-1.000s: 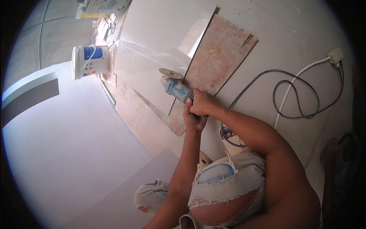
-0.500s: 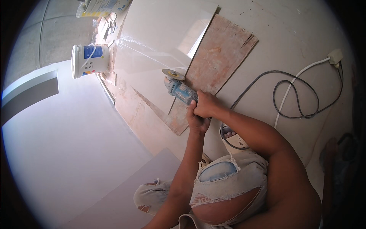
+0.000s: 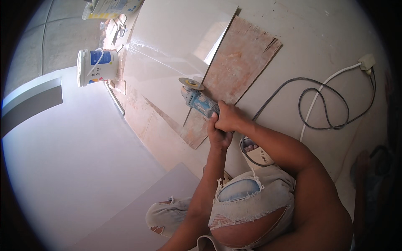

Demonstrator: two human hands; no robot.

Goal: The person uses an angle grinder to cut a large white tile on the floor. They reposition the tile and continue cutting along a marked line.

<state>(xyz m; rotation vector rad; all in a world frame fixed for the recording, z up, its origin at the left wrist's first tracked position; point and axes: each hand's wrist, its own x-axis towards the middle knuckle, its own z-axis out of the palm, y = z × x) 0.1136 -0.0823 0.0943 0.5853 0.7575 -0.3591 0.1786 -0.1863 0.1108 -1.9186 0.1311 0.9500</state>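
A worn blue angle grinder (image 3: pixel 200 102) is gripped in both of my hands, its body pointing up and to the left. My left hand (image 3: pixel 219 136) wraps the rear of the body from below. Just above and to the right, my right hand (image 3: pixel 230 117) is closed round the same end. The round cutting disc (image 3: pixel 191 83) sits over the right part of a large glossy light tile (image 3: pixel 167 37), by a pale cut line; whether it touches cannot be told. Beneath the tile lies a dusty reddish board (image 3: pixel 240 56), sticking out on the right.
A black cord (image 3: pixel 293 79) runs from beside my foot and loops on the floor at right, up to a white socket block (image 3: pixel 367 62) on a white cable. A white bucket (image 3: pixel 98 67) stands left of the tile, another container (image 3: pixel 113 8) beyond it. Someone's arm shows dimly at the right edge.
The grinder and both hands have shifted very slightly down and right relative to the tile. The grip is the same, and the whole view has drifted a little.
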